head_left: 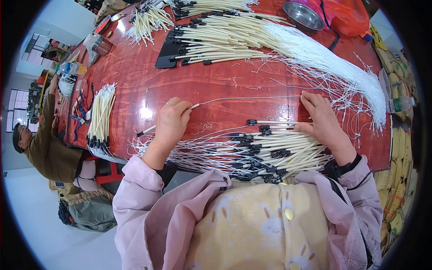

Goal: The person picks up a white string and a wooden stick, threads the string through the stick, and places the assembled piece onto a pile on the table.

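My left hand (173, 120) is closed round a thin cream rod with a black end piece (147, 130); the rod's other tip pokes out past the fingers. From that tip a white string (252, 98) runs almost straight to my right hand (321, 118). Its forefinger is at the string's far end, and its thumb is by a cream rod (276, 122) on top of a pile. That near pile of cream rods (292, 148) has black end pieces, with loose white strings (193, 152) trailing left under my left wrist. Whether my right fingers grip the string or rod is unclear.
A big bundle of similar rods (225, 38) with long white strings (342, 72) lies across the back, partly over a dark flat phone-like object (167, 51). A smaller bundle (101, 114) stands left. A metal bowl (303, 16) sits far right. Another person (49, 153) works at the left.
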{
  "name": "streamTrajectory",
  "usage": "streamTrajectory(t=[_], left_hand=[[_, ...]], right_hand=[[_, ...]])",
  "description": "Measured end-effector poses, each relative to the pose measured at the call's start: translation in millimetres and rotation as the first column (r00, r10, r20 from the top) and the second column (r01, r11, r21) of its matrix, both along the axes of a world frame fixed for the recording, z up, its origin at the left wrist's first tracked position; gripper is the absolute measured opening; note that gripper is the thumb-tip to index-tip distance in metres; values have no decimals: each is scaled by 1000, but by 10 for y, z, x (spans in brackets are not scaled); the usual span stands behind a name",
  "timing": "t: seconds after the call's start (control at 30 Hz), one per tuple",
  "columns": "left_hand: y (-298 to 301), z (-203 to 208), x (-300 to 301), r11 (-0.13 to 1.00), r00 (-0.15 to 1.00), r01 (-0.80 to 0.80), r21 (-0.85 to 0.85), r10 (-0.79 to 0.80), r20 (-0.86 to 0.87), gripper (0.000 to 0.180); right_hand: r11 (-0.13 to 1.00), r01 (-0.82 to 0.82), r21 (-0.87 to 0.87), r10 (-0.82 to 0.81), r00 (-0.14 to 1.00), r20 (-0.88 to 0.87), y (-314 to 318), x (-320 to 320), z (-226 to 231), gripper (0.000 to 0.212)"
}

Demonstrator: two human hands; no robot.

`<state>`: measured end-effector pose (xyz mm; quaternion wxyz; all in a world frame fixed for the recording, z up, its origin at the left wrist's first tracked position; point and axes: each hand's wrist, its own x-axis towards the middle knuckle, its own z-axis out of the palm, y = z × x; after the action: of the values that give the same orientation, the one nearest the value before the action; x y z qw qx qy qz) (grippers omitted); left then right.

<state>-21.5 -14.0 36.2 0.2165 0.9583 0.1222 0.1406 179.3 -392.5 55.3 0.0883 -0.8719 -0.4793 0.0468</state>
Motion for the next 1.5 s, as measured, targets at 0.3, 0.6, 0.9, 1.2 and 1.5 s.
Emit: streamTrajectory(t=[0.3,0.6,0.9,1.2,1.5], left_hand=[[-5,11,70,996,998,59,69,-58,-12,13],[-573,-142,756,893,934,358,272,-336,-126,4],[-1185,229,762,867,889,451,211,-415,-195,29],[-256,148,188,946,949,-1,326,103,-297,24],[2,135,181,991,996,-61,116,53,69,18]], right_hand=[[1000,-6,11,6,1000,-11,3,13,10,86],[999,-49,-8,48,998,-41,114,40,-9,82],[968,-206,141,198,978,71,270,100,-163,78],[915,-320,245,307,948,89,715,10,-160,45],[938,-303,169,272,945,184,716,76,-131,14]])
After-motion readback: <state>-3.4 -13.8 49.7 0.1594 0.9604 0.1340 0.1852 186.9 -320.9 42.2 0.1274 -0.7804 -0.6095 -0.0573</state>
